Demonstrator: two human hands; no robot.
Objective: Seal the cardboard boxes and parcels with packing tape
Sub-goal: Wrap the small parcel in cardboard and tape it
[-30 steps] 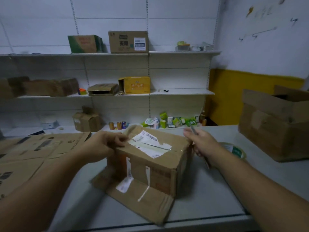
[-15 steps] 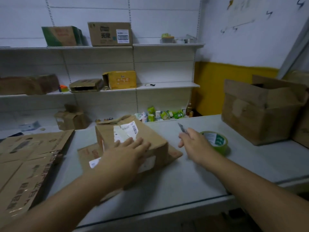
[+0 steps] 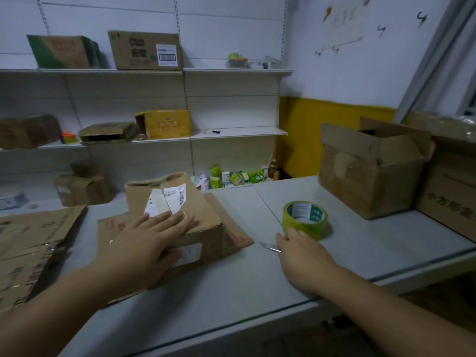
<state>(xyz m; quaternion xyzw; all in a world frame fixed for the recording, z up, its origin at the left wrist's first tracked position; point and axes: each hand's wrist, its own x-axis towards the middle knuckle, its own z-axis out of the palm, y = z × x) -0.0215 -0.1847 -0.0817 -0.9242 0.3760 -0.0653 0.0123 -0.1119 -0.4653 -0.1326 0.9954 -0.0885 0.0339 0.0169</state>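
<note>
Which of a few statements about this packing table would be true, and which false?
1. The left hand lies flat on the small cardboard box. True.
2. The tape roll is in the left hand. False: it lies on the table, at the right hand's fingertips.
3. The large box on the right is sealed. False: its flaps stand open.
4. A small blade pokes out from under the right hand. True.

Dim, cool, even light. Faint shadows on counter. Small glare on cardboard box. Edges bowed; detail soft throughout.
</note>
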